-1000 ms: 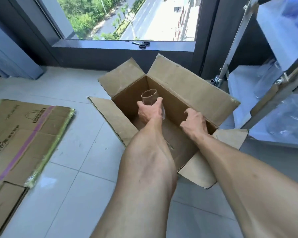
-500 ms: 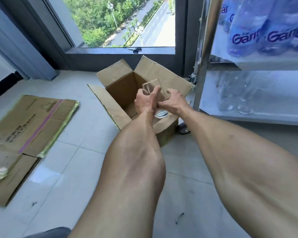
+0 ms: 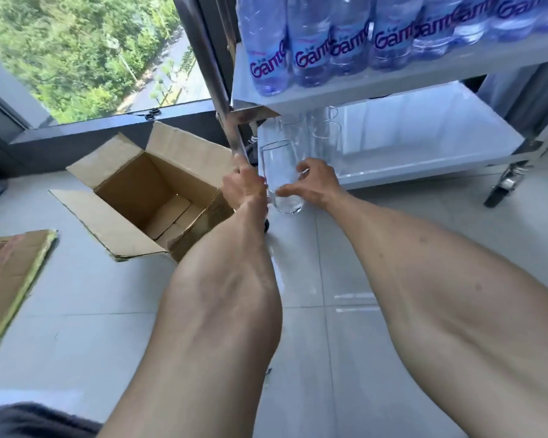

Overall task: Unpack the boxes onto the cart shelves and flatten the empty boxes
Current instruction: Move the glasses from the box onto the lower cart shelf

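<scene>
beside the window, we are facing the cart (image 3: 424, 143), with the open box (image 3: 159, 197) just left of it. we are holding the glass (image 3: 282, 178) between both hands near the lower shelf: right hand (image 3: 317, 181) curling round it, left hand (image 3: 246, 188) gripping its other side. it could be knocking the glasses (image 3: 317, 137) already shelved. whether anything is remaining in the box is hard to tell.

glass (image 3: 282, 175) between fingers (image 3: 301, 168) of right hand (image 3: 318, 181) and left hand (image 3: 244, 188) | open box (image 3: 159, 197) left of fingers, on floor | flattened cardboard (image 3: 10, 273) far left | cart lower shelf (image 3: 424, 143) behind fingers, glasses (image 3: 323, 137) on it | bottles (image 3: 329, 36) on shelf above
</scene>
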`<state>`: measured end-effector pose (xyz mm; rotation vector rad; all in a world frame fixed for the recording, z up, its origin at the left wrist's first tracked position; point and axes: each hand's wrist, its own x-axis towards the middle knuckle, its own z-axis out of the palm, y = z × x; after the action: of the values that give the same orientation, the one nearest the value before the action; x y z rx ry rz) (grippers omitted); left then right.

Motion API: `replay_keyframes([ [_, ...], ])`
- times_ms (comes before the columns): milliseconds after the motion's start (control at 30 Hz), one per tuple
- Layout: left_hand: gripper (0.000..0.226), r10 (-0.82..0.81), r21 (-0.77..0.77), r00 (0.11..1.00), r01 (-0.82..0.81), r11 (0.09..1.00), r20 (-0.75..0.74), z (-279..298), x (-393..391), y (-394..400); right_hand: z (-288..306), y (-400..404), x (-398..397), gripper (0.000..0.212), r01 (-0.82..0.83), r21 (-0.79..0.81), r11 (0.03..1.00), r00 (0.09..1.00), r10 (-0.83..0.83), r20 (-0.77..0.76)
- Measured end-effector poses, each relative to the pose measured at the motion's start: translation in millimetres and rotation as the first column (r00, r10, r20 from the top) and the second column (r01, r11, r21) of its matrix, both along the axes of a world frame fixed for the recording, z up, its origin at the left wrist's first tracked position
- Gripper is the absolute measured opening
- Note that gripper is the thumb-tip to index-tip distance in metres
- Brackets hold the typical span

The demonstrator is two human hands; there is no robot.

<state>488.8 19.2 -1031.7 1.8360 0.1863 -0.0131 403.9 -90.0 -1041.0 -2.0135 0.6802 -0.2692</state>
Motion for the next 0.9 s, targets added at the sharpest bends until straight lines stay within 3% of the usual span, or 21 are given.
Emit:
replay_keyframes([
  [133,0.036,-0.109,0.294,0.994,0.101,0.951,0.010,-13,-33,-46,-10,-48,-41,0.074,0.161,-0.041,0.986,0.986,-0.162,-0.042],
  [200,0.053,-0.185,0.362,0.981,0.193,0.912,-0.056,-20,-38,-62,-15,-63,-55,0.073,0.243,-0.071,0.968,0.968,-0.246,-0.045],
  [300,0.097,-0.258,0.379,0.956,0.293,0.878,-0.139,-34,-42,-91,-26,-85,-66,0.076,0.412,-0.182,0.893,0.904,-0.425,-0.044],
  [400,0.124,-0.307,0.395,0.947,0.318,0.862,-0.093,-47,-40,-113,-34,-99,-62,0.070,0.556,-0.236,0.797,0.826,-0.561,0.050],
  [600,0.128,-0.273,0.431,0.962,0.250,0.867,-0.010,-71,-36,-137,-42,-108,-38,0.073,0.625,-0.159,0.764,0.778,-0.594,0.204],
  [900,0.126,-0.187,0.417,0.974,0.118,0.901,0.130,-96,-28,-148,-73,-112,-22,0.073,0.687,-0.003,0.727,0.711,-0.670,0.214],
])
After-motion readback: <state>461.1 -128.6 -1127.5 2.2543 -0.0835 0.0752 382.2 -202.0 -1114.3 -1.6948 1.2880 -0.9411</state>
